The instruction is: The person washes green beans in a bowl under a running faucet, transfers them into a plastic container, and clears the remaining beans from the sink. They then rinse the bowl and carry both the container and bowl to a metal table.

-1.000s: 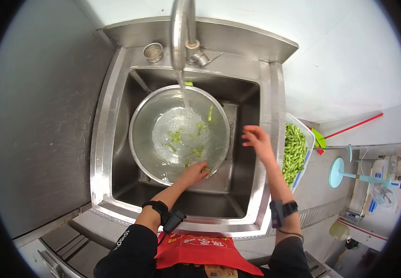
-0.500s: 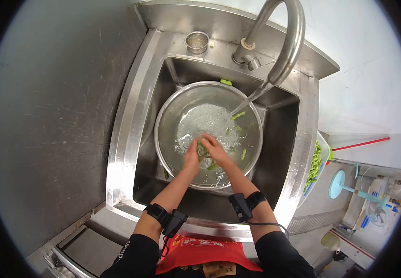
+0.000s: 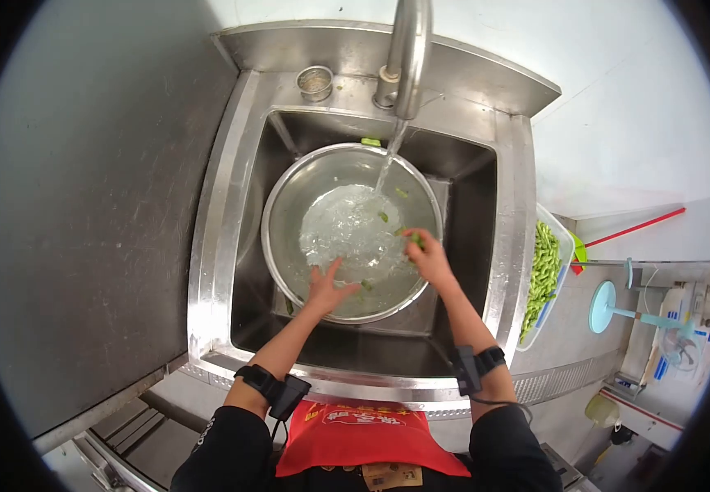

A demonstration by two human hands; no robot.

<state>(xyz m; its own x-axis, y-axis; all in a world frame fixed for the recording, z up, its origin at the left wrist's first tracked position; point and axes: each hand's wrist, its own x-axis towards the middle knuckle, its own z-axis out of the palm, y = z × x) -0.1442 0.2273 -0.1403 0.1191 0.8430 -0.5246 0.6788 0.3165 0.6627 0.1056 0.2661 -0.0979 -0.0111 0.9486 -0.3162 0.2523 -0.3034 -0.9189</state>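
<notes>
A round metal basin (image 3: 268, 246) of water sits in the sink, with a few green edamame pods (image 3: 383, 216) floating in it. My left hand (image 3: 325, 292) is over the basin's near side at the water, fingers spread and holding nothing. Close by it floats another pod (image 3: 366, 284). At the basin's right side, my right hand (image 3: 427, 257) is closed around some edamame pods (image 3: 416, 239); how many is hidden by the fingers. Water runs from the faucet (image 3: 411, 66) into the far side of the basin.
The steel sink (image 3: 512, 238) surrounds the basin. On its back ledge stands a small metal strainer cup (image 3: 315, 84). A plastic tub (image 3: 565, 246) piled with green pods is beyond the right edge. A dark panel (image 3: 109, 213) rises along the left.
My hands have come apart from the middle of the basin. The left opened and moved left; the right moved right with pods in it. The view has shifted slightly.
</notes>
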